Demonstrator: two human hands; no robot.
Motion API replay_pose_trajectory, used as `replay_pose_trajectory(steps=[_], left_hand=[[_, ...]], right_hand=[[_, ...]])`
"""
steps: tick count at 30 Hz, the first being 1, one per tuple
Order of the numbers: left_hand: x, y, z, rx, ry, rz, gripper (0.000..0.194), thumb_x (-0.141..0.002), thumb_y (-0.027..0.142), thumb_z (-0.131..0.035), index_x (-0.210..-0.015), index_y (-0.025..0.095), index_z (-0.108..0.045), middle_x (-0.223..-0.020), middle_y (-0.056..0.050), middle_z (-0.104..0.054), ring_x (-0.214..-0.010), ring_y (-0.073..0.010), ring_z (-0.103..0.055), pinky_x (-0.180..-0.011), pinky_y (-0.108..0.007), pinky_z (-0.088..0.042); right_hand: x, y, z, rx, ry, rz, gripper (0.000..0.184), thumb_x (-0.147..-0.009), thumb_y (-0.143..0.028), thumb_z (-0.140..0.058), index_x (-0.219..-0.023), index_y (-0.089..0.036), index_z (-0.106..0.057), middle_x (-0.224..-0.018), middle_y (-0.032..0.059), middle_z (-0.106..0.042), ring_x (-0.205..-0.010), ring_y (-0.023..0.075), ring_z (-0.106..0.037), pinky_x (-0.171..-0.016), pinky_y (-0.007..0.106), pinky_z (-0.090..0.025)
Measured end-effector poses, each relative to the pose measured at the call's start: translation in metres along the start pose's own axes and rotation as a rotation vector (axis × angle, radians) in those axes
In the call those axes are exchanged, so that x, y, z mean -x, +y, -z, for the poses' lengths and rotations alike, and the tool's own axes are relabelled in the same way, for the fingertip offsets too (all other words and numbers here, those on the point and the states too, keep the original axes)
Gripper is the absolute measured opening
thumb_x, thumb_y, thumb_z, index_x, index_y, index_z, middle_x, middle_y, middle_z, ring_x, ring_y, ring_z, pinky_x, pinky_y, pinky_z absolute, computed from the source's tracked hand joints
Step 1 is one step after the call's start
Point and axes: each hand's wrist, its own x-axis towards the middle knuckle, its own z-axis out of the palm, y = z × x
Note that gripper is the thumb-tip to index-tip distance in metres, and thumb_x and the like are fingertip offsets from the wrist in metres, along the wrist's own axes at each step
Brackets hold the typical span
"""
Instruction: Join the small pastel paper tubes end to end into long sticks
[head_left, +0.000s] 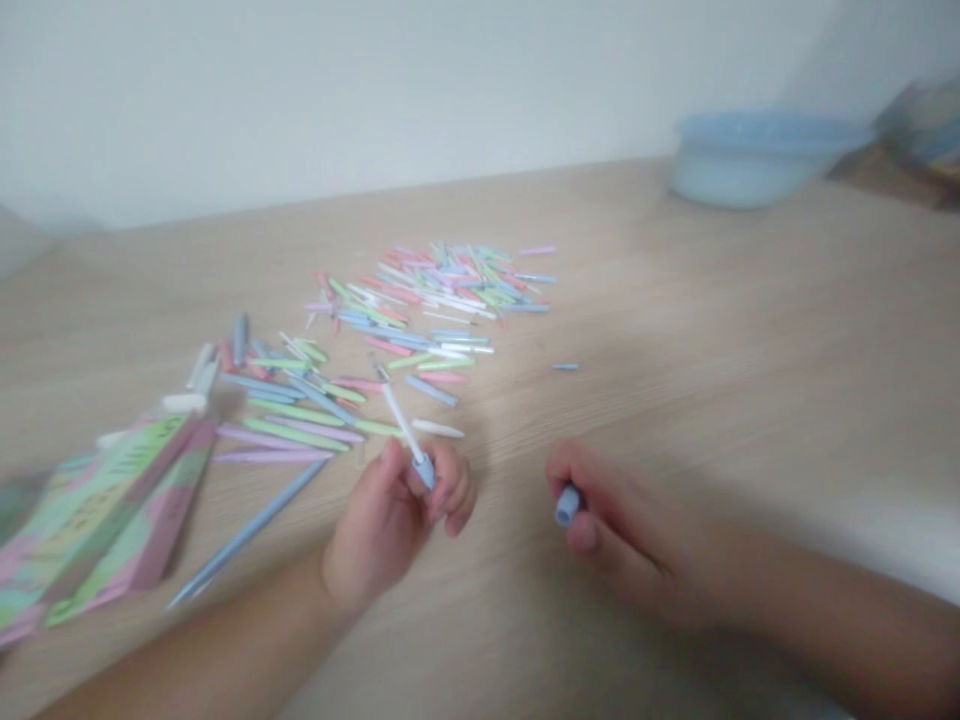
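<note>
My left hand (409,510) is closed around a pen part (405,420), a white stick with a blue collar at its lower end, pointing up and away from me. To the right, my right hand (615,530) grips a short blue tube (568,505) whose open end faces me; the rest of it is hidden in the fingers. The hands are apart, both above the table. Beyond my left hand lie loose pen parts (300,410) in blue, green, pink, purple and white. The view is blurred.
A larger heap of pen parts (457,280) spreads farther back on the wooden table (720,380). Printed pastel boxes (105,520) lie at the left, beside a long blue stick (247,530). At the back right stands a light blue basin (757,160). A small blue piece (565,367) lies alone.
</note>
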Motion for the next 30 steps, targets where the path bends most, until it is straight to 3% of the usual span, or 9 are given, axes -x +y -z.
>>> replay_pose_trajectory(steps=[4, 8, 11, 14, 17, 22, 30], left_hand=[[-0.001, 0.0, 0.001, 0.033, 0.0, 0.039, 0.062, -0.103, 0.069, -0.045, -0.068, 0.018, -0.052, -0.062, 0.002, -0.041, -0.057, -0.0146, -0.045, -0.058, -0.029, -0.035], [0.003, -0.002, -0.005, 0.045, 0.004, 0.138, 0.059, -0.105, 0.062, -0.047, -0.066, 0.018, -0.052, -0.06, 0.002, -0.042, -0.056, -0.0138, -0.047, -0.059, -0.028, -0.037], [0.015, -0.006, -0.015, -0.025, -0.043, 0.254, 0.061, -0.106, 0.065, -0.042, -0.067, 0.018, -0.052, -0.062, 0.001, -0.045, -0.06, -0.0145, -0.051, -0.063, -0.029, -0.04], [0.03, -0.011, -0.022, -0.229, -0.075, 0.354, 0.064, -0.108, 0.066, -0.032, -0.075, 0.018, -0.059, -0.069, -0.002, -0.054, -0.069, -0.0164, -0.055, -0.069, -0.03, -0.044], [0.039, -0.01, -0.025, -0.484, -0.109, 0.411, 0.064, -0.11, 0.063, -0.029, -0.08, 0.018, -0.063, -0.075, -0.003, -0.061, -0.075, -0.0165, -0.057, -0.077, -0.03, -0.045], [0.034, -0.001, -0.032, -0.615, -0.105, 0.453, 0.069, -0.11, 0.066, -0.023, -0.077, 0.018, -0.062, -0.076, -0.005, -0.062, -0.079, -0.0184, -0.061, -0.081, -0.031, -0.046], [0.026, 0.0, -0.036, -0.539, -0.111, 0.464, 0.068, -0.107, 0.07, -0.027, -0.073, 0.019, -0.056, -0.068, -0.003, -0.055, -0.069, -0.0174, -0.054, -0.071, -0.031, -0.044]], right_hand=[[-0.002, 0.0, 0.0, 0.04, 0.061, 0.002, 0.025, -0.11, -0.038, -0.044, -0.095, -0.023, -0.055, -0.074, -0.0006, -0.055, -0.063, 0.0142, -0.05, -0.054, 0.028, -0.043], [0.001, 0.001, -0.004, -0.074, 0.036, -0.102, 0.023, -0.102, -0.044, -0.062, -0.096, -0.024, -0.053, -0.068, -0.0048, -0.051, -0.055, 0.0118, -0.044, -0.046, 0.025, -0.037], [0.003, 0.0, -0.015, -0.228, 0.077, -0.083, 0.031, -0.095, -0.044, -0.074, -0.112, -0.025, -0.056, -0.066, -0.0066, -0.053, -0.052, 0.0114, -0.047, -0.045, 0.024, -0.038], [0.002, -0.004, -0.027, -0.528, 0.001, 0.018, 0.03, -0.102, -0.041, -0.066, -0.125, -0.024, -0.056, -0.082, -0.0003, -0.07, -0.066, 0.0153, -0.068, -0.064, 0.03, -0.057], [-0.001, -0.009, -0.032, -0.803, -0.085, 0.049, 0.018, -0.109, -0.039, -0.056, -0.115, -0.022, -0.061, -0.095, 0.0064, -0.079, -0.084, 0.0211, -0.078, -0.084, 0.041, -0.063], [0.002, -0.01, -0.027, -0.719, 0.007, -0.019, 0.009, -0.107, -0.031, -0.061, -0.11, -0.026, -0.068, -0.094, 0.0043, -0.082, -0.092, 0.0223, -0.08, -0.089, 0.039, -0.063], [-0.001, -0.008, -0.027, -0.801, -0.1, -0.073, 0.014, -0.107, -0.037, -0.061, -0.107, -0.025, -0.069, -0.095, 0.004, -0.083, -0.095, 0.0219, -0.08, -0.093, 0.039, -0.062]])
